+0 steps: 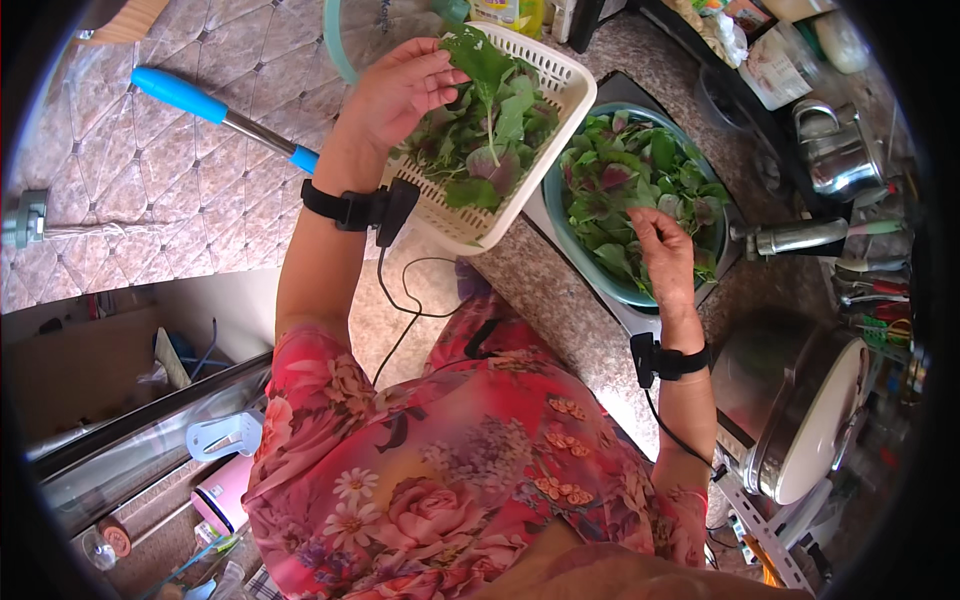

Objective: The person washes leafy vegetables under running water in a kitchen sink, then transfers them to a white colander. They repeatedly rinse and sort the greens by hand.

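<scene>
My left hand [409,88] is over the far left side of a cream slotted plastic basket [574,71]. Its fingertips pinch a large green leaf [480,56] with small holes, its pale stem hanging down over the basket. Beneath it lie loose amaranth-like greens [514,112], green with purple centres. To the right, my right hand [664,247] reaches over a teal plastic basin [553,199] heaped with the same greens [615,176]. Thumb and forefinger are closed at a leaf [641,193] on top of the heap; the other fingers curl in. Both wrists wear black strapped devices.
A blue-handled metal rod [255,129] lies on the patterned surface at left, partly behind my left forearm. Right of the basin are a metal-handled pan [799,236], a steel mug [836,150] and a large lidded pot [795,405]. A black cable [416,311] hangs below the basket.
</scene>
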Action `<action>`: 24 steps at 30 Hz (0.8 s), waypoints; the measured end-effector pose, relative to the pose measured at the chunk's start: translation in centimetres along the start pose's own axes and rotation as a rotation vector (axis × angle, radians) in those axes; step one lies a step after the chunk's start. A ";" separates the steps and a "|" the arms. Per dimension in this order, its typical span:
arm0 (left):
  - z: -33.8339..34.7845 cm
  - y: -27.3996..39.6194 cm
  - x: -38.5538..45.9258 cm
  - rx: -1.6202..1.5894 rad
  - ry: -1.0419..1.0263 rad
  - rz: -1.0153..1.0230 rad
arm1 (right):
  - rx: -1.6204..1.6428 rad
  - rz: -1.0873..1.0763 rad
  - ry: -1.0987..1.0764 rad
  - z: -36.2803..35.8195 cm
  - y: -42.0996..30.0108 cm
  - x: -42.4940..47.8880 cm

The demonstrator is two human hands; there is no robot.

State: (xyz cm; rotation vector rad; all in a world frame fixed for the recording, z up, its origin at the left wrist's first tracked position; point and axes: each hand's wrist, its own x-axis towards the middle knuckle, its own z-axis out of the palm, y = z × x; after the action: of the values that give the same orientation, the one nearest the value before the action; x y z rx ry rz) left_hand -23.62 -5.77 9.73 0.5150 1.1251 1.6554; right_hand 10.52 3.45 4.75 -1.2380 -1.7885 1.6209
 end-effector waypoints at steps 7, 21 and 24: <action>6.7 -3.8 -2.3 0.501 -0.216 0.195 | 0.301 0.005 -0.192 4.3 -6.2 1.2; 3.8 -2.7 -4.0 0.690 -0.012 0.128 | 1.044 -0.003 -0.300 3.3 -4.9 1.2; -0.3 -2.2 -3.1 0.851 0.097 0.122 | 0.984 -0.003 -0.228 2.3 -3.1 1.3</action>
State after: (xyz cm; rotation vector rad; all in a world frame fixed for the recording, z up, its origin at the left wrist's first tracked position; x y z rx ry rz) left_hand -21.55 -8.62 8.22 1.0565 1.8975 1.2454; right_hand 7.01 3.46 6.85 -0.5901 -0.8188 2.2611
